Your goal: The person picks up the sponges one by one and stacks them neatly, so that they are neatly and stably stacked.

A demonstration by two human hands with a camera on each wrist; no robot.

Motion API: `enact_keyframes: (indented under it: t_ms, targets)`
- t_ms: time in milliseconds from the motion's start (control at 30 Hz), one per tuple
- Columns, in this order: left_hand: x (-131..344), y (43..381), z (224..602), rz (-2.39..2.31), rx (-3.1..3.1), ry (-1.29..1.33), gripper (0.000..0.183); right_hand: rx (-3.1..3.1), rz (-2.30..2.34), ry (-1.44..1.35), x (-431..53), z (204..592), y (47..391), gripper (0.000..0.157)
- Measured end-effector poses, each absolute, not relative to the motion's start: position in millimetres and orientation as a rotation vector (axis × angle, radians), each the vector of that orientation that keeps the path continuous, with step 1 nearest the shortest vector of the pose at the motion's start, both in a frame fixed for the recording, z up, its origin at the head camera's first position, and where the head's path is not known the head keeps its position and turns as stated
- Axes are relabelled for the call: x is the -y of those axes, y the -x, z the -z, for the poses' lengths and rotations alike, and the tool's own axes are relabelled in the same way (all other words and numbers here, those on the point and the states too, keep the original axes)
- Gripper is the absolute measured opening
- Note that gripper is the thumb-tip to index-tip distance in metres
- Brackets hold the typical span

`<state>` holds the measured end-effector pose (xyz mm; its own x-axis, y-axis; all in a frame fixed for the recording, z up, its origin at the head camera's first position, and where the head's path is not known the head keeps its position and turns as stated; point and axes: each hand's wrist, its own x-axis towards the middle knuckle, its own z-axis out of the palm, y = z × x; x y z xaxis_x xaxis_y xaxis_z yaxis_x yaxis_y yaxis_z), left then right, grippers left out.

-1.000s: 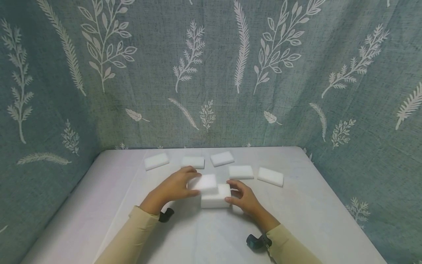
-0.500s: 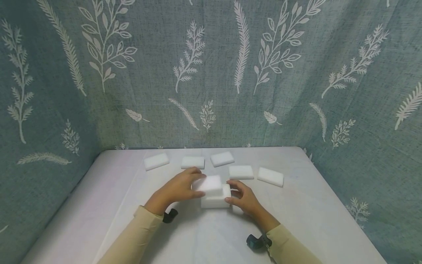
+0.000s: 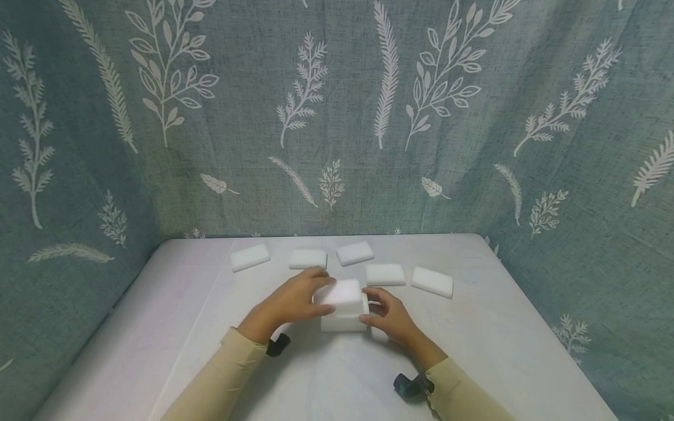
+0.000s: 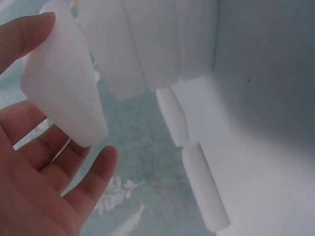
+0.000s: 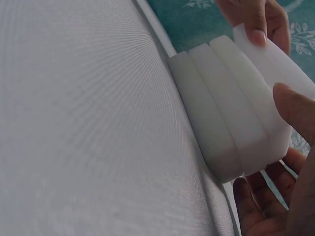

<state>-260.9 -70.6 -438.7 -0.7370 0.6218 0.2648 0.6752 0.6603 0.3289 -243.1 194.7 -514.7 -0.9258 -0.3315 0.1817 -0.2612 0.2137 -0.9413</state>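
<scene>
My left hand (image 3: 301,298) pinches a white sponge block (image 4: 66,78) between thumb and fingers. That block is over a stack of three similar white sponges (image 5: 231,105), slightly tilted to the stack's top in the left wrist view. From the head view it covers most of the stack's top, leaving the front side showing. My right hand (image 3: 391,318) holds the right end of the stack, thumb at the near corner and fingers at the far side. In the right wrist view the stacked sponges lie flush against each other.
Several more white sponges lie apart behind the stack, among them one at the far left (image 3: 250,258) and one at the right (image 3: 432,282). A white-covered table (image 3: 337,380) bears everything. Patterned green cloth (image 3: 337,117) walls the back and sides.
My left hand has shifted the held sponge to the right, bringing it further over the stack. The right hand and the stack have stayed in place.
</scene>
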Motion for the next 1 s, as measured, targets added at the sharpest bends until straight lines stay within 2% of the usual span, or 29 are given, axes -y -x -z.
enact_keyframes:
  t_ms: [200,433,767,1000]
  targets:
    - [65.3,259.8,438.3,0.624,2.730,1.098,0.055,-2.391,1.829,0.593,-194.7,514.0,243.5,0.067]
    - [59.4,258.4,438.0,0.590,2.742,1.100,0.055,-2.402,1.790,0.619,-191.2,481.5,226.4,0.064]
    - [56.7,255.5,436.8,0.584,2.739,1.128,0.055,-2.409,1.796,0.635,-190.8,482.4,227.6,0.063]
    - [55.0,255.9,439.1,0.569,2.738,1.150,0.057,-2.403,1.826,0.568,-192.2,510.0,242.8,0.066]
